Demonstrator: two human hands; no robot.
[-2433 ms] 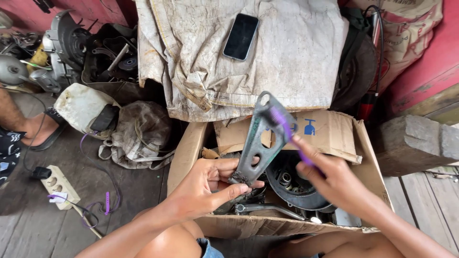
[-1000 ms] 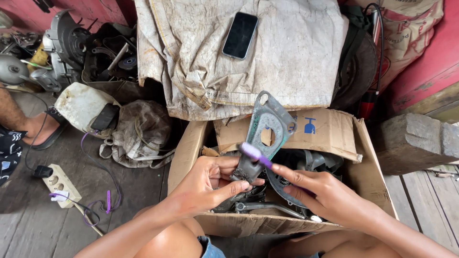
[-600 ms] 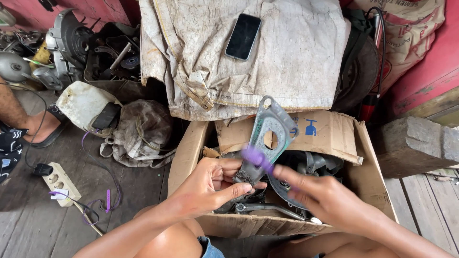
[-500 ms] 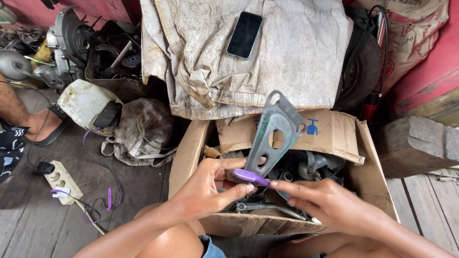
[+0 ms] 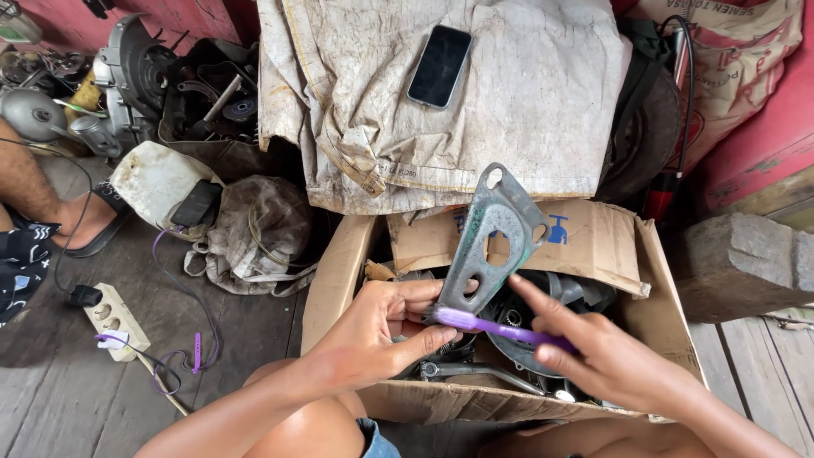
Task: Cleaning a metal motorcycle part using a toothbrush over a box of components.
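Metal bracket (image 5: pixel 492 242): flat, grey-green, with cut-out holes; held upright over the open cardboard box (image 5: pixel 339 280), lower end gripped in the left hand (image 5: pixel 377 335), fingers and thumb clenched round it. Purple toothbrush (image 5: pixel 500 326): grasped by the right hand (image 5: pixel 606 360), forefinger laid along the handle, bristle end now at the bracket's foot, just by the left thumb; half a second ago it lay in much the same place, and a second ago higher on the plate, so the scrubbing appears to have worked down to the base. Both forearms reach in from below, wrists over the near box wall. Under the hands, inside the box: dark engine parts (image 5: pixel 543 309). Beyond the hands: stained cloth (image 5: pixel 509 110) bearing a phone (image 5: pixel 439 66). Left of the left hand: power strip (image 5: pixel 114 318) on the floor.
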